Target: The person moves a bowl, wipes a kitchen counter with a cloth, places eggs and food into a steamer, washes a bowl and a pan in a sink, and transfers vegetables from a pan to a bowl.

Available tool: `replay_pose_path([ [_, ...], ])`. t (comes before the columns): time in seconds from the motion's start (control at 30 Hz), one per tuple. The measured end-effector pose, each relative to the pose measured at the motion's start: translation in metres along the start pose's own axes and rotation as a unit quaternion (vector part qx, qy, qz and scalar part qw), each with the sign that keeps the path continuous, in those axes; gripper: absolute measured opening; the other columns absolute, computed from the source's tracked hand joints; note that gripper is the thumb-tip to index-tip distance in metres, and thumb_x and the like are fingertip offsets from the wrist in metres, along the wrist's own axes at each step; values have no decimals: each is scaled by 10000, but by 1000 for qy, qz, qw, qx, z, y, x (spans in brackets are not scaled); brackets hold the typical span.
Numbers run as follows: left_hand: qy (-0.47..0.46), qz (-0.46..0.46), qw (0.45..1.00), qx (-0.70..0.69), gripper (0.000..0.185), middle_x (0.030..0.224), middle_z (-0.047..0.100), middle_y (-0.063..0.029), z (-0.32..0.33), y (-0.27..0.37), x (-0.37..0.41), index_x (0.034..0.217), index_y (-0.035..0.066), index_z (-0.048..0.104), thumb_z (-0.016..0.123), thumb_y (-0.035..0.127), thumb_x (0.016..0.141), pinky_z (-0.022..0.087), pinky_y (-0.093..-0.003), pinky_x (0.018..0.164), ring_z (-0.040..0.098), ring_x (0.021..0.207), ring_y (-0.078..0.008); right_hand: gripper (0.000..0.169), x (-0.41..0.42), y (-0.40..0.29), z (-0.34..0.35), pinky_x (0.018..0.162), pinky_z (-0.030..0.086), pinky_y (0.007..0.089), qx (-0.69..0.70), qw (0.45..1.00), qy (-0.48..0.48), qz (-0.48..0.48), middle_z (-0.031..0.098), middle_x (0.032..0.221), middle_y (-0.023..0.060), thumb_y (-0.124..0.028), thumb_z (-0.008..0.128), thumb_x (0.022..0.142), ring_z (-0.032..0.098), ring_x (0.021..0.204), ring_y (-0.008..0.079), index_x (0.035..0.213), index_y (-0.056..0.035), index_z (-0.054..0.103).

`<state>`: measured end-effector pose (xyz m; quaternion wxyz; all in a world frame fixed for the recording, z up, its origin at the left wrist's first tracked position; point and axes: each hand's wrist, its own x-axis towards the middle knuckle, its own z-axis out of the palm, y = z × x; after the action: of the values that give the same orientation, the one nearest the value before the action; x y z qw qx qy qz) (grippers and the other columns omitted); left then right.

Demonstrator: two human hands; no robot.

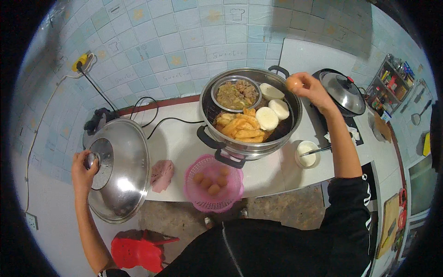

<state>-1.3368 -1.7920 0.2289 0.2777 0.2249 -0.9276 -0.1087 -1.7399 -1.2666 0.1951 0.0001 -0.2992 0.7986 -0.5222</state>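
Note:
My left hand [84, 170] grips the knob of a large domed metal lid [129, 166], tilted at the counter's left end. My right hand [308, 90] pinches a brown egg [294, 83] above the right rim of an electric steamer pot [250, 147]. Inside the pot sit a metal bowl of cooked food [237, 93], several white buns [267, 118] and a heap of golden fried pieces [242, 128]. More brown eggs [214, 189] lie in a pink plastic basket [214, 206] at the counter's front edge.
A cup of white liquid [306, 160] with a utensil handle stands right of the pot. Behind it is a lidded wok [341, 91]. A pink cloth [162, 175] lies beside the basket. A black cord [173, 119] runs to the pot. On the floor is a red plastic stool [138, 251].

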Motion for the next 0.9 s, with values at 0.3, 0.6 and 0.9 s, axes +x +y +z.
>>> replay_pose_path([
  [0.3, -16, -21, 1000, -3, 274, 813, 471, -83, 4, 19, -9, 948, 1, 562, 649, 59, 695, 419, -266, 620, 501, 701, -178, 396, 43, 45, 60, 772, 460, 337, -284, 956, -65, 39, 626, 911, 148, -272, 623, 688, 597, 855, 261, 999, -30, 577],
  [0.6, 2, -14, 1000, -10, 276, 794, 469, -85, 4, 8, -23, 939, 9, 566, 647, 40, 677, 412, -270, 588, 492, 662, -179, 400, 75, 63, 87, 703, 465, 377, -434, 875, -204, 64, 613, 891, 193, -243, 619, 647, 591, 814, 330, 973, -13, 594],
  [0.9, -19, 32, 999, 23, 293, 822, 478, -83, -2, 45, -3, 961, 14, 554, 640, 55, 684, 415, -272, 595, 508, 674, -185, 401, -67, -149, -13, 802, 461, 282, -162, 983, -46, -74, 566, 1094, 125, -201, 553, 803, 558, 978, 213, 1167, -38, 506],
])
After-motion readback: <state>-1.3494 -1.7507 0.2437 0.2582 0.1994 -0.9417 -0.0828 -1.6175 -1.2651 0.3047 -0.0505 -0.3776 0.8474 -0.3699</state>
